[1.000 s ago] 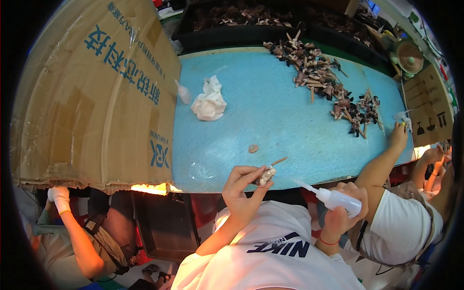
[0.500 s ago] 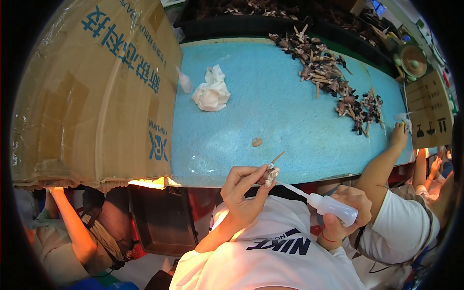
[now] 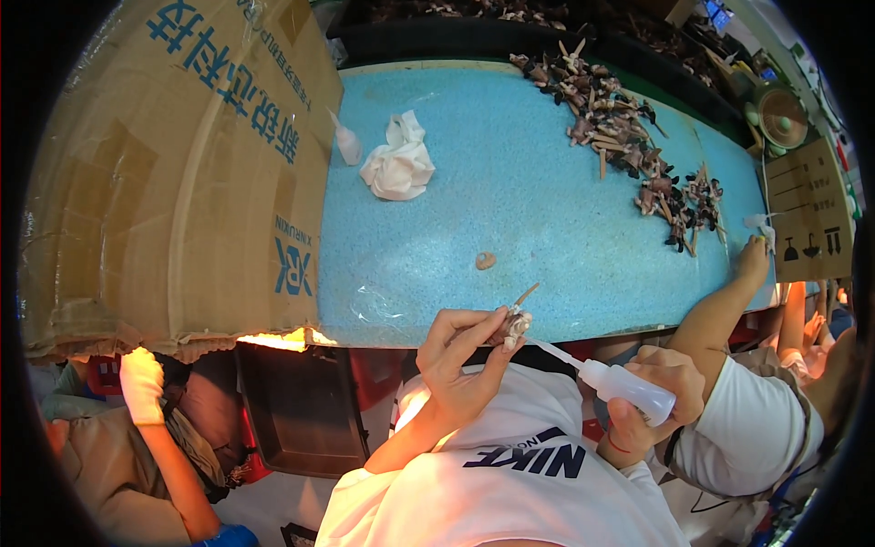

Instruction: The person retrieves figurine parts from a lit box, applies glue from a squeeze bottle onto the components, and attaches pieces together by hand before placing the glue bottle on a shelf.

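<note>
Being pinched by the left fingers (image 3: 467,321), a small figure (image 3: 517,328) is held at the six o'clock edge of the bench (image 3: 410,264). A white bottle (image 3: 629,388) is gripped by the right fingers (image 3: 679,374), tip aimed toward ten o'clock. If squeezed too hard, it could be spilled.

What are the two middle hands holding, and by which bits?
The left hand pinches a small figure by the side nearest the palm; which body part is unclear. The right hand grips a squeeze bottle around its body.

Fisheye head view, downward onto both hands (image 3: 465,365)
</note>
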The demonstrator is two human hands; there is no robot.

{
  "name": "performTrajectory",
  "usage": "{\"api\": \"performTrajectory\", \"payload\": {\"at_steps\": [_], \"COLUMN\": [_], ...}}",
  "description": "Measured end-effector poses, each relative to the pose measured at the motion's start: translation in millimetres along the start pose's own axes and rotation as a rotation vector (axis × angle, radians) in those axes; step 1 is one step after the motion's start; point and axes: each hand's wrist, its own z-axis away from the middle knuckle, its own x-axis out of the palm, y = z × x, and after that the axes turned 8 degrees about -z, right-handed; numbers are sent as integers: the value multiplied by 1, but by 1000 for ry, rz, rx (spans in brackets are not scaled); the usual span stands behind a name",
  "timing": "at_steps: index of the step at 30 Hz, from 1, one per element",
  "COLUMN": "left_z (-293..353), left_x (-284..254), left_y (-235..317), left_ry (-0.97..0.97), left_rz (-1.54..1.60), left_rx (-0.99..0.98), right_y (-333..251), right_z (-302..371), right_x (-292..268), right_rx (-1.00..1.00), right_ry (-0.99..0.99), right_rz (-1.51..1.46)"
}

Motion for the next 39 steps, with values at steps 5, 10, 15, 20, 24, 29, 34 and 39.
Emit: {"api": "performTrajectory", "payload": {"at_steps": [5, 10, 15, 20, 24, 29, 34, 39], "left_z": [-1, 0, 0, 2, 3, 2, 3, 3], "left_x": [0, 0, -1, -1, -1, -1, -2, -4], "left_y": [0, 0, -1, -1, -2, -2, -1, -2], "left_ry": [-4, -3, -13, -12, -14, -13, -15, -30], "left_rz": [6, 20, 17, 16, 3, 23, 31, 4], "left_rx": [6, -7, -14, -29, -23, -33, -44, -7], "right_y": [-1, 0, 0, -1, 2, 4, 3, 0], "right_z": [-3, -3, -3, -4, -4, -2, 0, 1], "right_x": [0, 1, 3, 2, 9, 8, 3, -3], "right_rx": [6, 19, 21, 29, 41, 52, 43, 74], "right_ry": [-34, -54, -32, -40, 94, 117, 99, -64], "right_rz": [37, 49, 38, 55, 3, -14, -33, -37]}}
